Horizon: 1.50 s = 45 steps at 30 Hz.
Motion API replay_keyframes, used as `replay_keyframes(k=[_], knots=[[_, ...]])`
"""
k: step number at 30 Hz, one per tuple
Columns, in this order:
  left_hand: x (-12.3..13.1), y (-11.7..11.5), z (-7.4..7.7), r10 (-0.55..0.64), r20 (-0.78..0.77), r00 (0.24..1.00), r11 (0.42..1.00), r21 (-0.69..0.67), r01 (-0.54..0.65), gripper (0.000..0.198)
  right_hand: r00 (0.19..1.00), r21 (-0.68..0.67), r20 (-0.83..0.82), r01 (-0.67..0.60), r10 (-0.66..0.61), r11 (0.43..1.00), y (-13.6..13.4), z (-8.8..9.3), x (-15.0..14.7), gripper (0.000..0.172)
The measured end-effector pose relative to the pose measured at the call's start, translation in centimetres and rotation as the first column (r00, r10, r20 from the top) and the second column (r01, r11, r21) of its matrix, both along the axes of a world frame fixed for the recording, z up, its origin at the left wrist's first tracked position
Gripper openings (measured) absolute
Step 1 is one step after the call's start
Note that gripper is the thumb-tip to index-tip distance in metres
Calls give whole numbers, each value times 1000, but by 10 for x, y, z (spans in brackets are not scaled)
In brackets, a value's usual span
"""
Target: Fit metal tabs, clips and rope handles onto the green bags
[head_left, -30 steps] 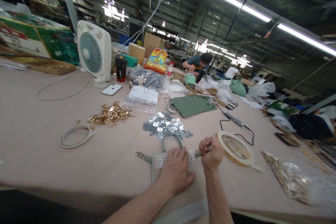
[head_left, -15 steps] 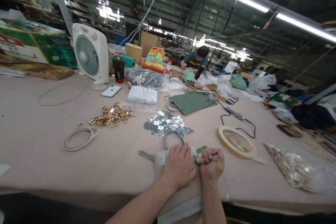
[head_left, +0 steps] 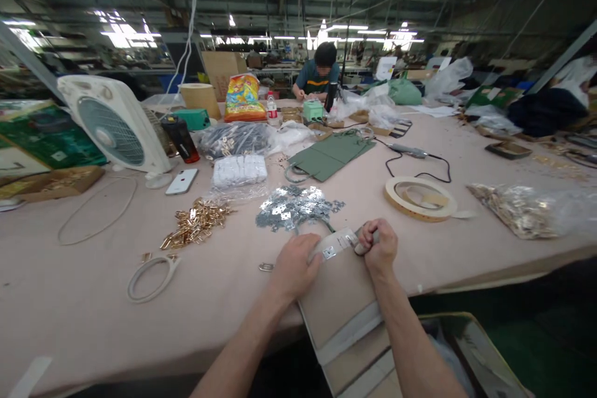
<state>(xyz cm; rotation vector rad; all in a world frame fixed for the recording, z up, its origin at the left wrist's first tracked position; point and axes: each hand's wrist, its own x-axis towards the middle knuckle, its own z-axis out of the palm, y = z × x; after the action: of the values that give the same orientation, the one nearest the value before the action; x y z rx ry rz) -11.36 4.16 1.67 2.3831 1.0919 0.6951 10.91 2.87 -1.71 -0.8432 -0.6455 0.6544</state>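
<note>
Half panel [head_left: 340, 295] overhangs table [head_left: 84, 323] edge; left hand [head_left: 293, 264] flat on it, right hand [head_left: 380, 250] fists tool [head_left: 360, 249].

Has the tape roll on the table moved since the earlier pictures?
No. The tape roll still lies just in front of the black cable's loop and to the right of the silver plate pile; only the camera has swung.

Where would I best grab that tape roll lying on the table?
Probably the near rim of the tape roll, from above: it lies flat with an open centre, so fingers fit inside and the thumb outside. Its loose tail trails right.
</note>
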Motion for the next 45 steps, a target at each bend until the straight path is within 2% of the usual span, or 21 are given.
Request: replay_keyframes(k=[4, 11, 19, 24, 26, 30, 32, 35, 45], knots=[[5, -8, -11, -28, -16, 999, 997, 76, 29, 36, 1000, 7, 16, 12, -12, 1000, -1, 2, -2, 39], [19, -20, -23, 144, 53, 988, 982, 115, -149, 19, 996, 31, 87, -6, 3, 1000, -5, 4, -8, 36], [10, -21, -26, 139, 131, 981, 985, 79, -150, 19, 987, 35, 159, -23, 17, 999, -9, 0, -12, 32], [10, -21, -25, 145, 132, 981, 986, 66, -154, 20, 988, 55, 156, -3, -6, 998, -11, 11, -17, 31], [10, -21, -26, 142, 126, 982, 987, 60, -151, 20, 991, 96, 133, -30, 17, 995, -12, 19, -21, 31], [11, -19, -27, 139, 115, 984, 987, 63, -146, 20, 983, 182, 110, -166, 148, 969, -12, 26, -38, 38], [11, -18, -27, 138, 114, 984, 987, 68, -146, 20, 976, 211, 120, -205, 183, 956, -10, 25, -47, 40], [10, -18, -26, 136, 109, 985, 987, 68, -144, 19, 977, 231, 120, -199, 175, 952, -7, 18, -57, 39], [11, -16, -28, 136, 154, 979, 990, 26, -142, 17, 979, 259, 110, -196, 173, 946, -7, 8, -63, 37]])
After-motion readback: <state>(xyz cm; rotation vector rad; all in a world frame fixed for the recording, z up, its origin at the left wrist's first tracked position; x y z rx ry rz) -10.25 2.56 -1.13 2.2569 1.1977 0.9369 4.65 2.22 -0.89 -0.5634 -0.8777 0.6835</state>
